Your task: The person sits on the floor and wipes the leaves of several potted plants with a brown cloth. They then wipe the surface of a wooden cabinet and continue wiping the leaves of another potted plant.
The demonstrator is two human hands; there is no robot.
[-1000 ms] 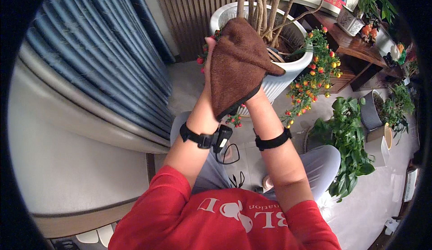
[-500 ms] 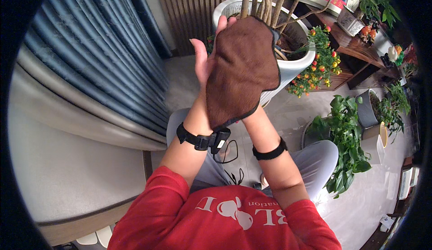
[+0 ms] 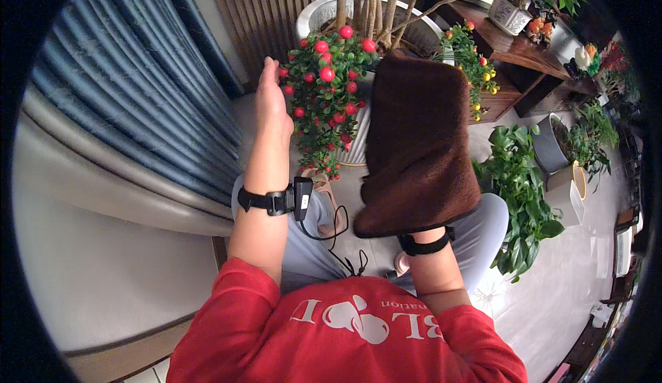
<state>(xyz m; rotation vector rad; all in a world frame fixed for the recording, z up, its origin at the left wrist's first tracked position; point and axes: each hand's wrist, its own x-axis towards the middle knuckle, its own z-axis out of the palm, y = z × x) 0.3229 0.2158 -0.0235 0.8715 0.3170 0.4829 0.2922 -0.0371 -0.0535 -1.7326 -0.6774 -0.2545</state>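
Note:
My left hand (image 3: 274, 100) is upright with its fingers extended and holds nothing, just left of a spray of red berries (image 3: 326, 74) and green leaves in front of a large white ribbed pot (image 3: 355, 138). A dark brown fleece cloth (image 3: 417, 135) drapes over my right hand and wrist, hiding its fingers completely, in front of the pot's right side. Bare branches (image 3: 376, 0) rise from the pot behind it. Yellow and orange berries (image 3: 483, 73) show beyond the cloth's upper right.
Blue curtains (image 3: 138, 93) and a padded seat (image 3: 103, 279) lie at left. A slatted panel (image 3: 255, 17) stands behind. A wooden shelf (image 3: 503, 45) with small pots is at back right; leafy plants (image 3: 517, 204) and grey pots (image 3: 548, 145) stand on the floor at right.
My hands have moved apart: the left went left, leaving the cloth; the cloth over my right hand moved right and lower, uncovering the red berries.

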